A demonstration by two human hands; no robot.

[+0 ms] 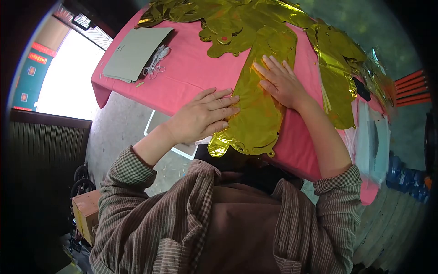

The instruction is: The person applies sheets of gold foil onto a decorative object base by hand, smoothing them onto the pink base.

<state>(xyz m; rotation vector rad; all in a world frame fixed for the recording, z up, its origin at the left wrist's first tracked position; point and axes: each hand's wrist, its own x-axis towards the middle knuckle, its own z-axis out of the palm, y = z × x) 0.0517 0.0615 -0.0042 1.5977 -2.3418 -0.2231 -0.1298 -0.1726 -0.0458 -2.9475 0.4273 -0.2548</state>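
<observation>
A flat, uninflated gold foil balloon point(255, 118) lies lengthwise on the pink tablecloth point(196, 68), its lower end hanging at the table's near edge. My left hand point(200, 114) rests on the balloon's left edge, fingers stretched out and pointing right. Higher up, my right hand point(280, 82) lies flat on the foil with its fingers spread. Both palms face down and neither hand grips anything. More gold foil balloons point(228, 23) are heaped at the far side, and another gold foil piece point(337, 86) drapes over the right side.
Grey cardboard sheets point(134, 52) are stacked at the table's left, with a bundle of white string point(157, 61) beside them. Clear plastic bags point(372, 137) hang at the right edge. A cardboard box point(86, 210) stands lower left; blue water bottles point(406, 178) sit lower right.
</observation>
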